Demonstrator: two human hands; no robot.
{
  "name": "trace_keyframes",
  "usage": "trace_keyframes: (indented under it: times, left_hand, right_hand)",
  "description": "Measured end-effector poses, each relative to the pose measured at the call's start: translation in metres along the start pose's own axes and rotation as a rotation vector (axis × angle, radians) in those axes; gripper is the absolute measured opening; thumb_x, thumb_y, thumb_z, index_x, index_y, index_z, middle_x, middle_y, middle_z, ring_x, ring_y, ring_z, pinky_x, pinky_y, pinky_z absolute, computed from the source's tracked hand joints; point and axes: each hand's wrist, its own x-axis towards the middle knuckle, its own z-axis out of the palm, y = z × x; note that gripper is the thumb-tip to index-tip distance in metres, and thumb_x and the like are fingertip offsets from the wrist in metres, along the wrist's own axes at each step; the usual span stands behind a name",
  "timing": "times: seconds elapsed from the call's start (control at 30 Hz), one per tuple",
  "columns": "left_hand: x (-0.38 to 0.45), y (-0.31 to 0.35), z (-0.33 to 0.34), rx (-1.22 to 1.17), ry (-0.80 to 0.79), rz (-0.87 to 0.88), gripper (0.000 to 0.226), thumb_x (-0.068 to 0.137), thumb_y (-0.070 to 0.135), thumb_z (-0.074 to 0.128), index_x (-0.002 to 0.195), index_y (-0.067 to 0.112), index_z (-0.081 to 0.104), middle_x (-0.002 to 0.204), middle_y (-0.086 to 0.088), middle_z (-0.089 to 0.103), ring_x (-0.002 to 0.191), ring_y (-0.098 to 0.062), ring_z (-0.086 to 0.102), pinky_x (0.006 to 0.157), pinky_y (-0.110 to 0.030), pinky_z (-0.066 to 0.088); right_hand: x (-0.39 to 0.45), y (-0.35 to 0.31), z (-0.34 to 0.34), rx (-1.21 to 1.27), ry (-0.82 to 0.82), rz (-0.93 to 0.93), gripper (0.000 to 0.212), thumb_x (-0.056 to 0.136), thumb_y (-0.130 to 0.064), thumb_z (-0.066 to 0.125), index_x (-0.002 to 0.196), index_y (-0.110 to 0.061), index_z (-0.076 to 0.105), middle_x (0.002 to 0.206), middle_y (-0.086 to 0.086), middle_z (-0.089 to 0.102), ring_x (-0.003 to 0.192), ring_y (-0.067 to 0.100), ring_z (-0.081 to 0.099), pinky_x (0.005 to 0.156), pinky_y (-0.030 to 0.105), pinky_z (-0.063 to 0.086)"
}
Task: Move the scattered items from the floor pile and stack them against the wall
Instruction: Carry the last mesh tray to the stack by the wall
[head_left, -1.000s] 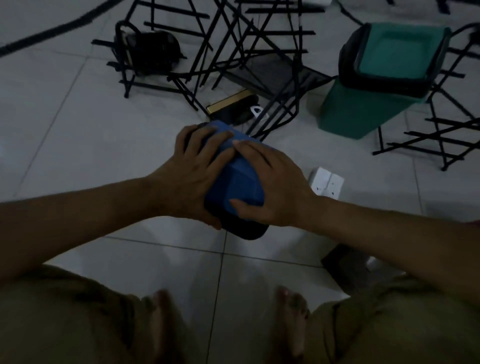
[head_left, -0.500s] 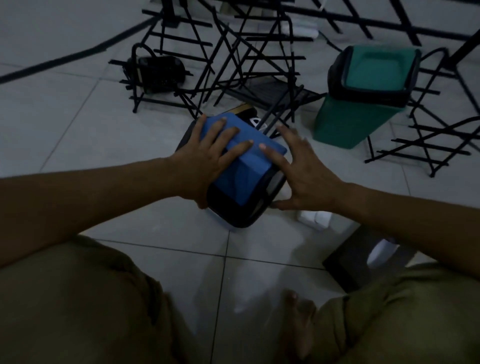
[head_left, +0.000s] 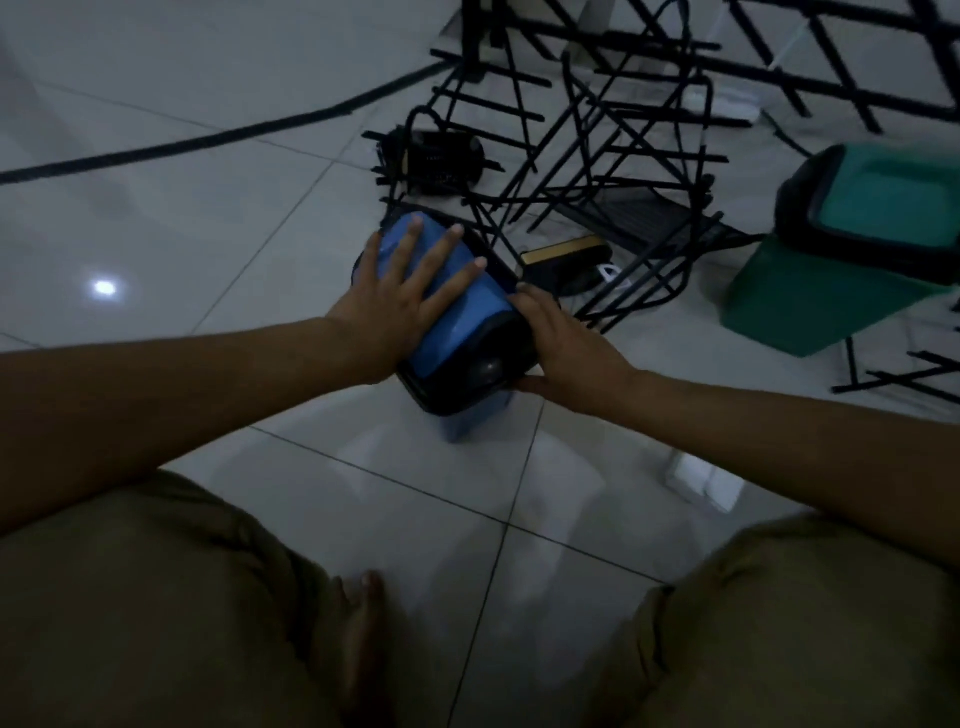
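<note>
Head view, dim lighting: looking down over bent knees in olive trousers (head_left: 156, 597) at a pale tiled floor (head_left: 156, 234). Blue bin (head_left: 457, 306) with black swing lid sitting on the floor at centre, tilted, base toward the knees. Left hand (head_left: 400, 301) lying flat across the blue top panel, fingers straight and spread, grip slack and closing on nothing. Right hand (head_left: 566, 348) cupping the bin's right side at the black rim, fingers curling round the edge, thumb underneath, grip holding the bin. Beyond the bin, black wire racks (head_left: 597, 156) lying tangled in a pile, with a small black basket (head_left: 441, 161) caught among them. Dark box with a gold edge (head_left: 566, 260) lying just beside the bin, at the foot of the racks. Green bin (head_left: 857, 249) with black-rimmed lid tipped over at right, well apart. White wall socket (head_left: 706, 480) lying flat on the floor under the right forearm. Dark cable (head_left: 208, 140) running across the tiles at upper left.
</note>
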Motion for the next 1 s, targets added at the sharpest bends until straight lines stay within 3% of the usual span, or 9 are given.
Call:
trace_keyframes:
  times: [0.07, 0.17, 0.3, 0.53, 0.6, 0.7, 0.83, 1.0]
  left_hand:
    - [-0.005, -0.005, 0.008, -0.058, 0.018, -0.048, 0.121, 0.087, 0.03, 0.065, 0.132, 0.023, -0.048, 0.15, -0.016, -0.038, 0.141, -0.047, -0.019, 0.111, -0.065, 0.01]
    - [-0.004, 0.003, 0.019, -0.107, 0.039, 0.015, 0.124, 0.082, 0.02, 0.067, 0.135, 0.029, -0.044, 0.148, -0.013, -0.041, 0.14, -0.048, -0.02, 0.111, -0.065, 0.013]
    - [0.014, 0.004, 0.025, -0.096, 0.073, -0.045, 0.113, 0.086, 0.026, 0.062, 0.139, 0.031, -0.038, 0.148, -0.012, -0.039, 0.139, -0.054, -0.014, 0.109, -0.066, 0.021]
    - [0.047, -0.01, 0.014, 0.056, -0.01, -0.133, 0.099, 0.093, 0.029, 0.055, 0.146, 0.027, -0.028, 0.15, -0.018, -0.035, 0.14, -0.053, -0.011, 0.113, -0.065, 0.013]
    - [0.059, -0.01, 0.009, 0.097, -0.045, -0.184, 0.103, 0.09, 0.037, 0.058, 0.147, 0.027, -0.027, 0.15, -0.019, -0.035, 0.14, -0.051, -0.016, 0.111, -0.068, 0.005]
    - [0.077, 0.006, 0.0, 0.147, -0.048, -0.218, 0.101, 0.087, 0.054, 0.054, 0.151, 0.021, -0.016, 0.154, -0.02, -0.027, 0.139, -0.05, -0.021, 0.109, -0.069, -0.004]
    - [0.116, 0.047, -0.024, 0.117, 0.014, -0.047, 0.089, 0.088, 0.056, 0.048, 0.152, 0.013, 0.003, 0.158, -0.018, -0.011, 0.142, -0.046, -0.015, 0.11, -0.066, -0.006]
    - [0.163, 0.094, -0.026, 0.165, 0.071, 0.308, 0.076, 0.088, 0.056, 0.047, 0.148, 0.018, 0.02, 0.153, -0.019, 0.01, 0.14, -0.04, 0.015, 0.111, -0.056, 0.015]
  right_hand:
    - [0.025, 0.0, 0.005, -0.013, 0.008, 0.01, 0.099, 0.076, -0.043, 0.079, 0.148, -0.006, 0.022, 0.153, 0.02, 0.024, 0.123, 0.045, 0.048, 0.09, 0.057, 0.049]
    - [0.06, -0.002, 0.013, -0.01, 0.037, 0.042, 0.096, 0.077, -0.041, 0.078, 0.148, -0.007, 0.022, 0.153, 0.018, 0.025, 0.115, 0.045, 0.053, 0.083, 0.054, 0.051]
    - [0.093, -0.001, 0.018, -0.072, 0.012, 0.108, 0.108, 0.076, -0.053, 0.073, 0.154, -0.015, 0.008, 0.157, 0.014, 0.018, 0.124, 0.043, 0.047, 0.089, 0.053, 0.05]
    - [0.07, 0.016, -0.007, -0.133, -0.054, 0.155, 0.119, 0.078, -0.03, 0.078, 0.153, -0.029, -0.014, 0.163, 0.009, 0.001, 0.134, 0.042, 0.035, 0.096, 0.05, 0.047]
    - [0.054, 0.029, -0.016, -0.178, -0.103, 0.21, 0.115, 0.079, -0.03, 0.077, 0.154, -0.028, -0.01, 0.161, 0.013, 0.004, 0.132, 0.042, 0.034, 0.097, 0.05, 0.045]
    - [0.034, 0.053, -0.032, -0.192, -0.143, 0.316, 0.095, 0.081, -0.031, 0.074, 0.154, -0.019, 0.013, 0.15, 0.019, 0.023, 0.126, 0.041, 0.039, 0.095, 0.047, 0.045]
    - [0.001, 0.086, -0.05, -0.162, -0.107, 0.441, 0.066, 0.087, -0.034, 0.067, 0.14, -0.01, 0.037, 0.135, 0.018, 0.038, 0.121, 0.035, 0.044, 0.09, 0.041, 0.045]
    - [-0.043, 0.126, -0.069, -0.254, -0.173, 0.606, 0.06, 0.092, -0.035, 0.06, 0.14, -0.009, 0.037, 0.142, 0.019, 0.032, 0.128, 0.037, 0.038, 0.097, 0.042, 0.042]
